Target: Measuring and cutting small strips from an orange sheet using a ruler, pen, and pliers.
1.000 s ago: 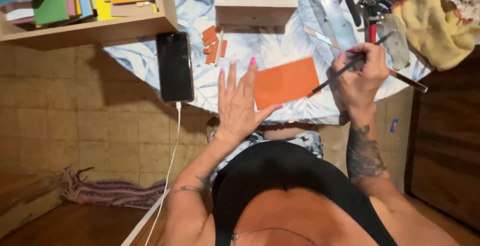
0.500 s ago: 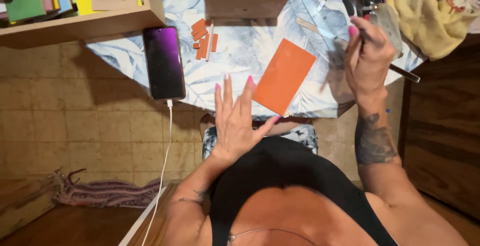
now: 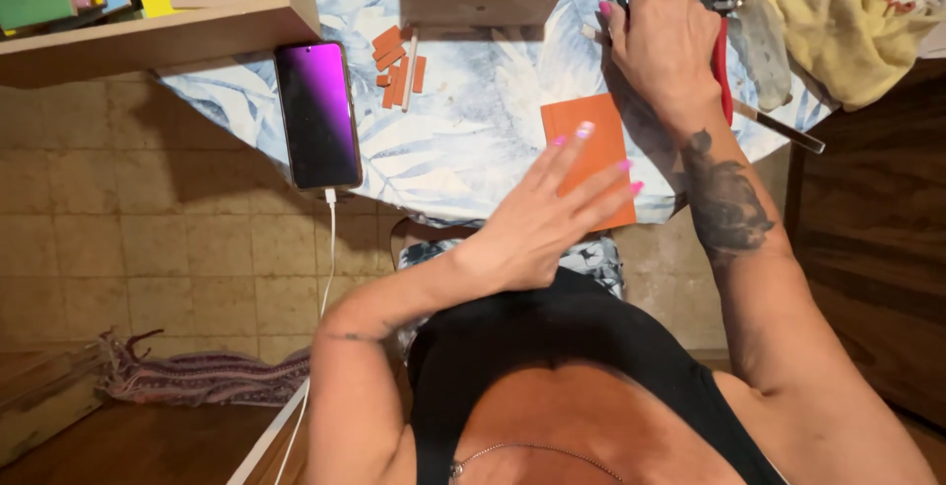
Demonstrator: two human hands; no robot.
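I see the left hand (image 3: 547,219) now lying flat, fingers spread, on the flat orange rectangular sheet (image 3: 591,155), which sits squarer to the edge of the round table with the blue leaf-print cloth (image 3: 463,140) than half a second ago. The right hand (image 3: 665,51) has moved up to the red-handled tools (image 3: 724,61) and looks closed around a handle, though I can't be sure. So the work in hand seems paused for a tool swap.

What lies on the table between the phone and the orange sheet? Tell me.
In the head view, only bare leaf-print tablecloth separates the phone from the orange sheet; small orange strips sit higher up.
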